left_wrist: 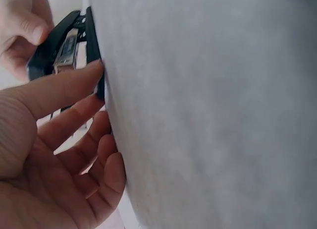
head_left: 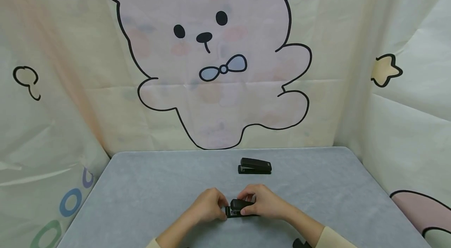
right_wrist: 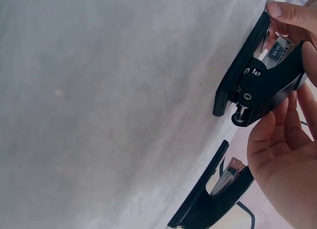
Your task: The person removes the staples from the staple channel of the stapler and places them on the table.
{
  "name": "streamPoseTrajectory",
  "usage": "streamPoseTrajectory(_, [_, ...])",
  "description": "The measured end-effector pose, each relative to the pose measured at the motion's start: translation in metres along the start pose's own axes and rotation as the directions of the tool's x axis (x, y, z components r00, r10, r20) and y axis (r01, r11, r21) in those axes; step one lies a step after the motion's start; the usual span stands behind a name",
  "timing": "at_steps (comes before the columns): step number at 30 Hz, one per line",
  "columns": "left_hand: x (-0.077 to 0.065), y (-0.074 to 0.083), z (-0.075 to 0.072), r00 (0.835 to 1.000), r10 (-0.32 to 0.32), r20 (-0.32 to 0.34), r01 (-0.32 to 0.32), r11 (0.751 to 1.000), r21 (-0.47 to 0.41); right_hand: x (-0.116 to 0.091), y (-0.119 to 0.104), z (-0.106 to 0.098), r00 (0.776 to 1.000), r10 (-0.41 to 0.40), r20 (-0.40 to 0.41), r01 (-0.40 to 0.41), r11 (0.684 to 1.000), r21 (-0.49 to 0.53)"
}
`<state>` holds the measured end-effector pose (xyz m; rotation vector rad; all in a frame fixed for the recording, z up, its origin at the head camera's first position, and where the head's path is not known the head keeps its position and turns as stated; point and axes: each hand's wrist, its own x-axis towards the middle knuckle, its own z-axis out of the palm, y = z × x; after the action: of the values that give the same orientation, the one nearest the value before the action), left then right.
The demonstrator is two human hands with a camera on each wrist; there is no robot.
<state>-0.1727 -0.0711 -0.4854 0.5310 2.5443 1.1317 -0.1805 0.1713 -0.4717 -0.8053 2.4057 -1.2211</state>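
Observation:
A black stapler [head_left: 235, 213] stands on the grey table between both hands. My left hand [head_left: 210, 205] is at its left end, thumb and fingertips pinching the tip of the base, as the left wrist view shows. My right hand [head_left: 267, 202] holds the upper arm from the right, thumb in front and fingers behind. In the right wrist view this stapler [right_wrist: 242, 80] has its upper arm raised off the base, the metal staple rail showing between them. The right palm partly hides it there.
A second black stapler [head_left: 254, 166] rests farther back on the table [head_left: 158, 177]. Near the right sleeve [head_left: 332, 239], a black object [head_left: 300, 244] is cut off by the frame's bottom edge. Printed curtains [head_left: 324, 115] hang behind and along both sides.

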Motion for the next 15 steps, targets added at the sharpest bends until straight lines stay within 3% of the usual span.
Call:
streamPoseTrajectory(8, [0.0016,-0.0032,-0.0018,1.000,0.023,0.019,-0.023,0.999,-0.044,-0.0020,0.0005,-0.0014,1.000,0.017,-0.004,-0.017,1.000,-0.006])
streamPoseTrajectory(15, [-0.0004,-0.0086,0.0000,0.999,0.030,-0.015,-0.030,0.998,-0.047,-0.0008,-0.0017,-0.0007,1.000,0.021,0.008,-0.021,1.000,-0.005])
